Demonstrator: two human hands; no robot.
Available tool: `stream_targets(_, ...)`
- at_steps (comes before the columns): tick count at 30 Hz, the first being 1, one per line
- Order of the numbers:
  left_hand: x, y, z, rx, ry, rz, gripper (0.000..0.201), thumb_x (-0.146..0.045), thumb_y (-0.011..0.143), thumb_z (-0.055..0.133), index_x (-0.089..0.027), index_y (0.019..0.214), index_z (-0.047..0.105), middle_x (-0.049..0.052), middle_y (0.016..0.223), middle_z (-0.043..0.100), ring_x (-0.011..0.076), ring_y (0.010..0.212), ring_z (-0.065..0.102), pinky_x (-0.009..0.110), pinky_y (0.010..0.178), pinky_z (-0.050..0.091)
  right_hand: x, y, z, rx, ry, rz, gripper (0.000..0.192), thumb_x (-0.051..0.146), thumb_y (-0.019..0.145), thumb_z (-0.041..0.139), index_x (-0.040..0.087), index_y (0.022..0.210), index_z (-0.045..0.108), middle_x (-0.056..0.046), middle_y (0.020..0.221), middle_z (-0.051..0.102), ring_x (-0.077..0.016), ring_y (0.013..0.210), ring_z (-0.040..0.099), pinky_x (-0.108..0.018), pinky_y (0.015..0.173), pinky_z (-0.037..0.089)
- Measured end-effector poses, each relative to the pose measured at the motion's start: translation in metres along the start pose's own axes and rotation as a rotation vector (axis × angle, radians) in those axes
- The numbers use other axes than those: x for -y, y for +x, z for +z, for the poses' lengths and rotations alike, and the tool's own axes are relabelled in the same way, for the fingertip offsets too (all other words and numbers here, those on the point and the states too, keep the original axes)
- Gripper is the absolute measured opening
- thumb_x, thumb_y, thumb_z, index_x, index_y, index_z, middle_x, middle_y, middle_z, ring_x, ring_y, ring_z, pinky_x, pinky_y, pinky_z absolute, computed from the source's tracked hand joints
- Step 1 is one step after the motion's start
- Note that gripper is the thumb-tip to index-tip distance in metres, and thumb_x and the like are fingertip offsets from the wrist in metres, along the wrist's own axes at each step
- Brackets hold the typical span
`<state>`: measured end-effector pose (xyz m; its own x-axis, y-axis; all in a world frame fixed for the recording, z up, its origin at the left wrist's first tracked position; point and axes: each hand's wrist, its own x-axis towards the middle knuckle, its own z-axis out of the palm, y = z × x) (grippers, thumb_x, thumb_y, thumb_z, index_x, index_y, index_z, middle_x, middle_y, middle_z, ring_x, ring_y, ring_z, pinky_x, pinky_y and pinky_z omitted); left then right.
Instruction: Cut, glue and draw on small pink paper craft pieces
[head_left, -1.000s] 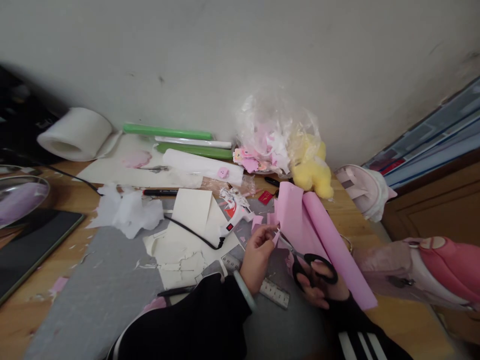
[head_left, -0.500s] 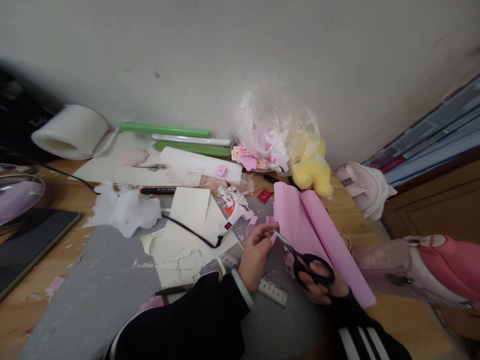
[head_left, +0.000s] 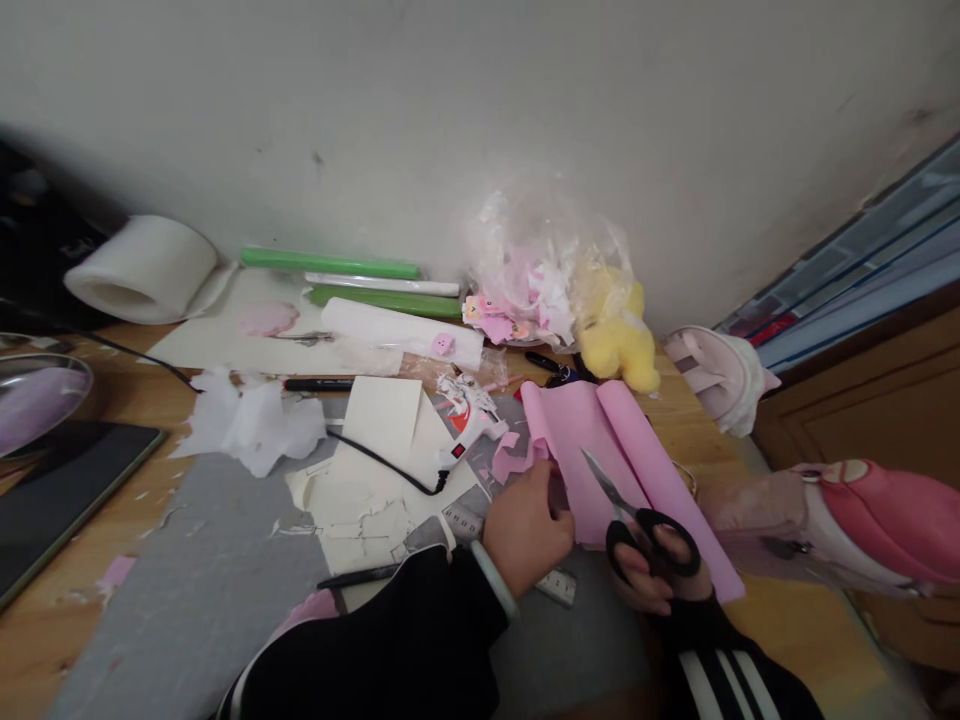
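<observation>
Gripped black-handled scissors with right hand, blades closed over pink paper roll. Pressed left hand, fingers curled, onto roll's near edge beside ruler.

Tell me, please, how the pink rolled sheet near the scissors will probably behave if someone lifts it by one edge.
The pink rolled sheet looks thin and soft, so it would probably flop and bend. Its curled edges suggest it would likely spring back toward a roll. It seems light, so the left hand pressing on it probably keeps it from sliding near the scissors.
</observation>
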<state>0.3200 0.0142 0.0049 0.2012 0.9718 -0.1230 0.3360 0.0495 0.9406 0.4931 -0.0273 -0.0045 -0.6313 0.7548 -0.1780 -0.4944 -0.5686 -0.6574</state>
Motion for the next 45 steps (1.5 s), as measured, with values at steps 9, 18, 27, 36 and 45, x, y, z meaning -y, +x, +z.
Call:
stream_targets(9,0.007,0.009,0.002,-0.061,-0.213,-0.038,0.022,-0.030,0.088,0.047,-0.015,0.104,0.053,0.005,0.093,0.060,0.0176,0.081,0.058,0.036,0.074,0.047,-0.013,-0.006,0.023,-0.134,-0.018,0.151,0.054,0.071,0.072,0.041,0.017,0.066,0.044,0.005,0.040,0.044,-0.0057,0.029,0.039,-0.015,0.030,0.026)
stream_targets(18,0.010,0.015,0.008,-0.097,-0.468,-0.052,0.025,-0.029,0.087,0.052,-0.014,0.108,0.054,0.007,0.106,0.058,0.0184,0.088,0.059,0.038,0.074,0.051,-0.031,-0.002,0.017,-0.113,-0.046,0.321,0.062,0.078,0.065,0.041,0.017,0.074,0.047,-0.002,0.055,0.057,-0.0096,0.037,0.051,-0.018,0.035,0.037)
stream_targets(27,0.008,0.015,0.005,-0.140,-0.491,-0.081,0.025,-0.029,0.087,0.052,-0.014,0.107,0.055,0.007,0.105,0.059,0.0185,0.088,0.059,0.038,0.075,0.050,-0.039,0.005,0.012,-0.074,-0.052,0.317,0.064,0.076,0.064,0.047,0.015,0.081,0.052,-0.001,0.056,0.057,-0.0092,0.037,0.050,-0.018,0.034,0.037)
stream_targets(36,0.005,0.013,0.004,-0.116,-0.503,-0.093,0.023,-0.029,0.087,0.052,-0.014,0.104,0.055,0.006,0.102,0.059,0.0175,0.085,0.060,0.037,0.073,0.051,-0.039,0.007,0.010,-0.083,-0.079,0.238,0.064,0.071,0.062,0.056,0.014,0.092,0.057,-0.001,0.059,0.057,-0.0099,0.044,0.054,-0.018,0.037,0.039)
stream_targets(45,0.005,0.013,0.006,-0.069,-0.543,-0.101,0.024,-0.028,0.087,0.052,-0.014,0.106,0.055,0.006,0.104,0.059,0.0178,0.086,0.060,0.037,0.073,0.051,-0.040,0.012,0.014,-0.139,-0.170,0.139,0.062,0.071,0.065,0.053,0.014,0.088,0.061,0.001,0.056,0.053,-0.0078,0.039,0.049,-0.018,0.035,0.039)
